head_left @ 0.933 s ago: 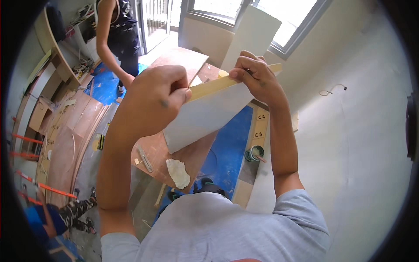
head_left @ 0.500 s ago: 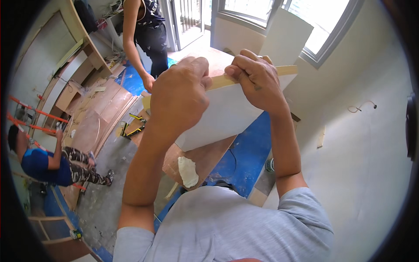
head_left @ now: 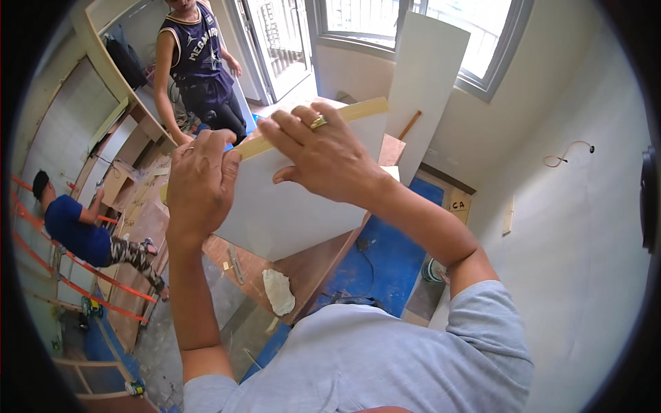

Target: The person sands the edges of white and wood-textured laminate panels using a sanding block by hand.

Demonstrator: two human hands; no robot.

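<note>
Nearest is the wearer's grey shirt (head_left: 365, 358), and past it both bare arms reach to a white board (head_left: 303, 213) with a yellow strip (head_left: 365, 110) along its upper edge. The left hand (head_left: 200, 186) is bent over that edge near the board's left end, thumb toward the strip; its fingertips are hidden, so I cannot tell whether it pinches the board. The right hand (head_left: 320, 151), wearing a ring (head_left: 319, 122), lies across the edge beside it, fingers long and thumb spread well away from them, pinching nothing between. The board slants between the hands and a brown table (head_left: 311, 274); I cannot tell whether its lower edge touches the wood. On the table's near end lie a white crumpled lump (head_left: 278, 292) and, to its left, a knife (head_left: 236, 265). Right of the table a blue sheet (head_left: 403, 251) covers the floor, with a bucket (head_left: 433, 271) just beside it. Farther left, a person in a blue shirt (head_left: 76, 230) is beside orange bars (head_left: 103, 299). Beyond the table stands a person in a dark jersey (head_left: 200, 58), and a tall white panel (head_left: 427, 82) leans before the window (head_left: 361, 17)
</note>
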